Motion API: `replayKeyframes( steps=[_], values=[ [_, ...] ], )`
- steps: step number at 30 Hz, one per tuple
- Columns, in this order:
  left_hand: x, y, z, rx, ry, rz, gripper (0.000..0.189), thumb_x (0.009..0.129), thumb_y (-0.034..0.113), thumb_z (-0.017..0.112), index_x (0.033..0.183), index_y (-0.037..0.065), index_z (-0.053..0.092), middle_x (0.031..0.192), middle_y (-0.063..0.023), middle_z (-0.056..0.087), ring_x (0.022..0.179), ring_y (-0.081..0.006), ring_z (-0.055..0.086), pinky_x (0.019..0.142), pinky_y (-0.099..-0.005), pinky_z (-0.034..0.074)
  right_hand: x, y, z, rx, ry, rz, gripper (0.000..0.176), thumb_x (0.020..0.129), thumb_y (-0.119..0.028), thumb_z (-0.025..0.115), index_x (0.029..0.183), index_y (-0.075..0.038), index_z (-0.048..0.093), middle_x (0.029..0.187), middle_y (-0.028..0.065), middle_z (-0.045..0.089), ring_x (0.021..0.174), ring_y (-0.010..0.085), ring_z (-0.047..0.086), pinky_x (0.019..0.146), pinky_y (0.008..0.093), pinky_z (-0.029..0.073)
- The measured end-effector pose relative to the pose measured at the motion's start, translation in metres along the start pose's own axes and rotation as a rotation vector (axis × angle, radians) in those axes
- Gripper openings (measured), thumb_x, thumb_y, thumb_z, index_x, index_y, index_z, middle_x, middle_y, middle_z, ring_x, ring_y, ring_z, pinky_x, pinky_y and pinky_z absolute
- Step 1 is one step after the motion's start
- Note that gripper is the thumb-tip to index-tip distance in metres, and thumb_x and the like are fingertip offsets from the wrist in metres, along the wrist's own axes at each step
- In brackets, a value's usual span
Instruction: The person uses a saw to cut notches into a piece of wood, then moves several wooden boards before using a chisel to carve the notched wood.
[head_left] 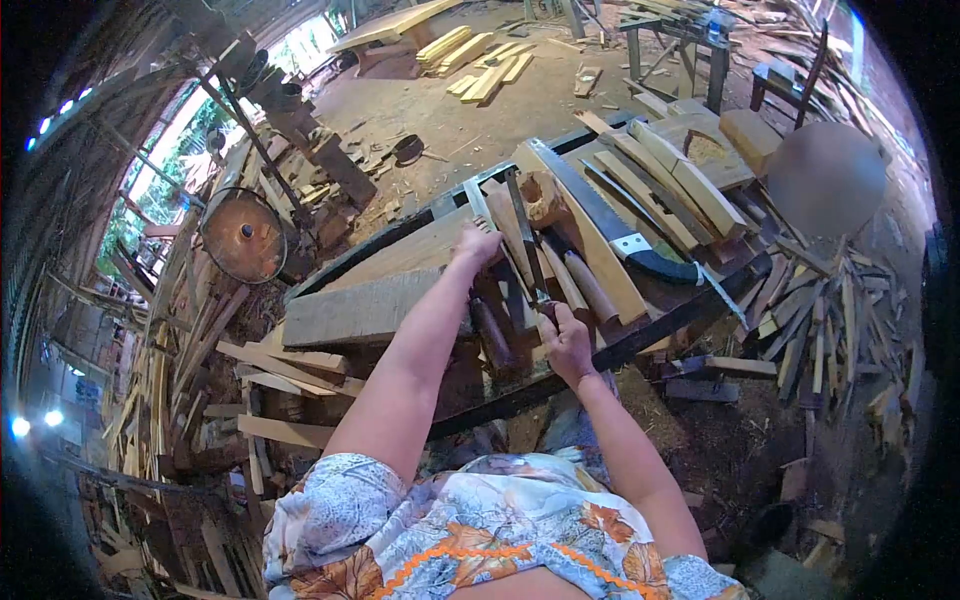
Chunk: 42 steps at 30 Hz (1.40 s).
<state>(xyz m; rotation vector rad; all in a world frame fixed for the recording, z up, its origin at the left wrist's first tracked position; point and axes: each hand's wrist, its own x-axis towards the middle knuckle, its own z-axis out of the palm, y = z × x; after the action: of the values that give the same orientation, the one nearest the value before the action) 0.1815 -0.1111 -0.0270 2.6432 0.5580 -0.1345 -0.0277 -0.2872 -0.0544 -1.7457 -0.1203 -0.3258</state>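
My right hand [568, 345] is closed around the handle end of a long, narrow, dark file-like tool [525, 232], which points away from me across the bench. My left hand [478, 243] has its fingers curled at the near end of a pale flat strip [475, 200], left of the tool. Between and beside my hands lie narrow wood pieces and dark-handled tools, one with a thick brown handle [491, 335]. A handsaw [590, 205] with a black handle rests on a board to the right. A hollowed wood block [541, 198] sits beyond my right hand.
A thick grey plank [365, 308] lies at the bench's left, by its dark frame edge [480, 408]. Wood strips [670, 180] are stacked to the right. Scrap sticks [825, 310] pile on the floor at right. Yellow boards [485, 75] lie farther back.
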Motion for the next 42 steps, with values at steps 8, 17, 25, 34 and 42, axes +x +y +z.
replayKeyframes(
  steps=[8,17,25,34,42],
  values=[
    [-0.048,-0.035,-0.099,-1.258,-0.690,0.066,0.053,0.083,0.033,0.057,0.126,0.004,0.047,0.117,-0.0153,0.059,0.091,-0.0299,0.064,0.072,-0.0409,0.054,0.000,0.001,0.002,-0.022,-0.014,-0.006,0.019,0.089,-0.020,0.055,0.099,-0.004,0.055,0.081,0.0230,0.062,0.078,0.0418,0.061,0.065,0.0453,0.047],
    [-0.093,-0.123,-0.139,-1.509,-0.910,0.246,0.051,0.094,0.043,0.046,0.130,0.006,0.045,0.113,-0.0124,0.060,0.078,-0.0229,0.063,0.063,-0.0362,0.053,0.000,0.000,0.005,-0.093,-0.021,-0.033,0.019,0.090,-0.020,0.054,0.099,-0.003,0.056,0.078,0.0226,0.061,0.074,0.0406,0.061,0.062,0.0449,0.046],
    [-0.096,-0.153,-0.141,-0.501,-0.197,0.469,0.065,0.082,0.029,0.066,0.138,0.010,0.040,0.110,-0.0129,0.062,0.087,-0.0248,0.063,0.073,-0.0355,0.052,0.002,0.016,0.012,-0.142,0.000,-0.058,0.016,0.091,-0.020,0.054,0.092,-0.004,0.054,0.067,0.0129,0.056,0.063,0.0271,0.055,0.056,0.0381,0.043],
    [-0.119,-0.135,-0.122,0.059,0.109,0.693,0.060,0.079,0.036,0.065,0.131,0.011,0.050,0.115,-0.0177,0.059,0.114,-0.0334,0.051,0.098,-0.0454,0.037,0.002,0.016,0.012,-0.128,-0.024,-0.002,0.019,0.090,-0.023,0.056,0.096,-0.004,0.055,0.072,0.0194,0.060,0.069,0.0383,0.061,0.059,0.0434,0.045],
    [-0.115,-0.114,-0.090,0.110,0.506,0.311,0.033,0.086,0.040,0.053,0.098,0.011,0.063,0.102,-0.0104,0.061,0.103,-0.0301,0.053,0.091,-0.0482,0.036,0.012,0.002,0.009,-0.305,-0.082,0.031,0.025,0.090,-0.028,0.052,0.092,-0.004,0.055,0.075,0.0227,0.061,0.074,0.0428,0.060,0.063,0.0484,0.045]
  ],
)
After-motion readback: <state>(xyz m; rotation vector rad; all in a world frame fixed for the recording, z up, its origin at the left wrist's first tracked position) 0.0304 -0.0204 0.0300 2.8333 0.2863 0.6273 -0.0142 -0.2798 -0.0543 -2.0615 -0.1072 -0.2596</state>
